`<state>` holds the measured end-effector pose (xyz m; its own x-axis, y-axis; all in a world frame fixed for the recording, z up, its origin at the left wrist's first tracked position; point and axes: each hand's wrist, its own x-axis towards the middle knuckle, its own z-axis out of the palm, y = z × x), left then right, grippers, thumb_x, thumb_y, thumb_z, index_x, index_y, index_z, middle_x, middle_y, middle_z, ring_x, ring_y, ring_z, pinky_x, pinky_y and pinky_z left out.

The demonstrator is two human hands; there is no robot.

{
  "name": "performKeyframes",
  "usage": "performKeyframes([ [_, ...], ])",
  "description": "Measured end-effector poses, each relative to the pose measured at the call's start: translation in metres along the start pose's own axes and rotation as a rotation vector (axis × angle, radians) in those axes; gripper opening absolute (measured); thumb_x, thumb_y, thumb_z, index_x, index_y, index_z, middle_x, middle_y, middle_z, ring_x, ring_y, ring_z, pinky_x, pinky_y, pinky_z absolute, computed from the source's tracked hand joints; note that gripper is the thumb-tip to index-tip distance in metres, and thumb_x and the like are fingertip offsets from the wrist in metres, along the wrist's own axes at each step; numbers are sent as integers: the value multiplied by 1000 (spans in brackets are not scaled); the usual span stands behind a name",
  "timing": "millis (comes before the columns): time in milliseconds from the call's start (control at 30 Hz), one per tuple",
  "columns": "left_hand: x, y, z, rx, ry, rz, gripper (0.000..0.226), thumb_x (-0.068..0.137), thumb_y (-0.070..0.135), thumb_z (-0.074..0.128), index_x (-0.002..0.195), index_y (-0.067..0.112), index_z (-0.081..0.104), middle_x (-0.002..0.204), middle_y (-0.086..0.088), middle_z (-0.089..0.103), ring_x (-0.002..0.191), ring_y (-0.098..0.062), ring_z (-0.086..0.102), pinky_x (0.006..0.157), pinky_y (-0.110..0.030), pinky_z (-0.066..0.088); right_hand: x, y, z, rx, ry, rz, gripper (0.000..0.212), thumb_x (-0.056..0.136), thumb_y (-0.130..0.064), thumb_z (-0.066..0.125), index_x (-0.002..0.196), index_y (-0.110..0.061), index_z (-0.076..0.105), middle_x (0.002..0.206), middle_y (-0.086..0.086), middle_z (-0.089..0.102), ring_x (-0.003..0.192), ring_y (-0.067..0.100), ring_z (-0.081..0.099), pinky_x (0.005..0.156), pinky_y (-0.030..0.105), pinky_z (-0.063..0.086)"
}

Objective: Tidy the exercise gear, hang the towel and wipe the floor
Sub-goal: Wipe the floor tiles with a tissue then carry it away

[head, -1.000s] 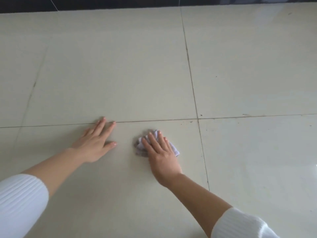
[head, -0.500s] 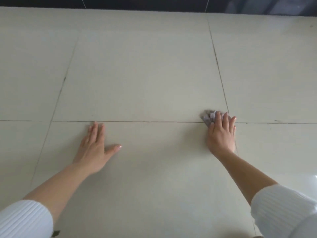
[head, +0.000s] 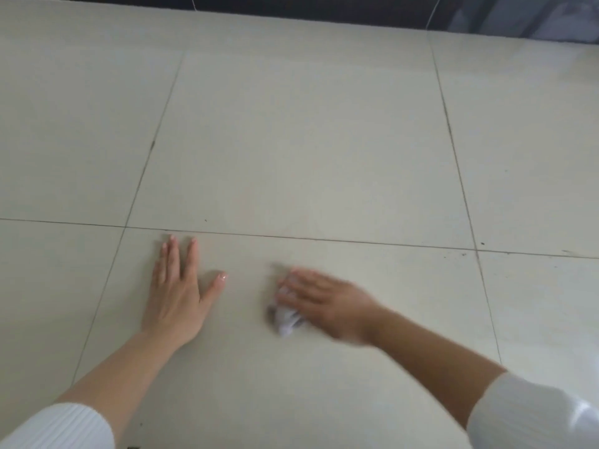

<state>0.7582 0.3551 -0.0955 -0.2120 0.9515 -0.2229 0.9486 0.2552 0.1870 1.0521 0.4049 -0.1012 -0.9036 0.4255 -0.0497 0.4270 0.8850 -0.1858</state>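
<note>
A small crumpled pale cloth [head: 287, 320] lies on the cream tiled floor [head: 308, 140], under my right hand [head: 327, 303]. That hand presses down on it with fingers stretched out toward the left; it is blurred by motion. My left hand [head: 180, 293] lies flat on the tile a short way to the left, fingers spread and pointing away from me, just below a grout line. Both forearms are bare below white ribbed sleeves.
Dark grout lines [head: 324, 239] cross the floor between large tiles. A dark skirting band [head: 291, 8] runs along the far edge. Small dark specks [head: 482, 244] sit near the grout crossing at the right.
My right hand has swept the cloth leftward from the right grout crossing, back toward my left hand. The left hand has stayed planted. The view has shifted slightly.
</note>
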Motion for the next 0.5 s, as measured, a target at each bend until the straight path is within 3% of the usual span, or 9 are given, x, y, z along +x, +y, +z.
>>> performKeyframes([
  [67, 1, 0, 3, -24, 3, -25, 100, 77, 75, 12, 153, 10, 7, 159, -18, -1, 147, -25, -6, 118, -37, -2, -20, 51, -9, -11, 92, 289, 48, 99, -26, 34, 145, -15, 38, 150, 10, 39, 141, 30, 29, 117, 34, 18],
  [200, 3, -3, 7, -48, 39, -12, 107, 76, 83, 5, 152, 9, 10, 159, -15, 1, 147, -22, -6, 118, -36, 0, -26, 110, -32, 184, 223, 1099, 49, 104, -28, 21, 152, -22, 18, 161, 4, 12, 148, 25, -1, 119, 37, 3],
  [267, 3, -4, 7, -56, 39, -5, 105, 76, 84, 5, 153, 12, 8, 160, -12, -2, 146, -18, -10, 118, -33, -3, 2, 114, -36, 228, 229, 1262, 50, 103, -26, 20, 153, -20, 14, 161, 5, 5, 147, 28, -8, 119, 41, 0],
  [333, 3, -4, 7, -74, 58, 2, 104, 77, 83, 8, 152, 11, 12, 160, -13, 2, 147, -19, -6, 118, -33, -1, 42, 98, -33, 257, 217, 1193, 50, 103, -24, 21, 153, -20, 15, 161, 6, 3, 147, 30, -10, 118, 40, -2],
  [433, 3, -7, 7, -70, 77, 12, 99, 81, 81, 13, 152, 13, 16, 159, -12, 6, 148, -22, 1, 118, -32, 3, 101, 45, -22, 278, 169, 851, 48, 104, -21, 25, 152, -20, 20, 161, 6, 8, 147, 32, -6, 119, 40, -1],
  [500, 3, -11, 6, -64, 90, 26, 87, 86, 73, 14, 151, 15, 20, 159, -9, 11, 147, -22, 7, 118, -31, 7, 124, 2, -10, 216, 149, 576, 49, 99, -16, 28, 148, -14, 32, 157, 13, 23, 145, 39, 9, 119, 48, 9],
])
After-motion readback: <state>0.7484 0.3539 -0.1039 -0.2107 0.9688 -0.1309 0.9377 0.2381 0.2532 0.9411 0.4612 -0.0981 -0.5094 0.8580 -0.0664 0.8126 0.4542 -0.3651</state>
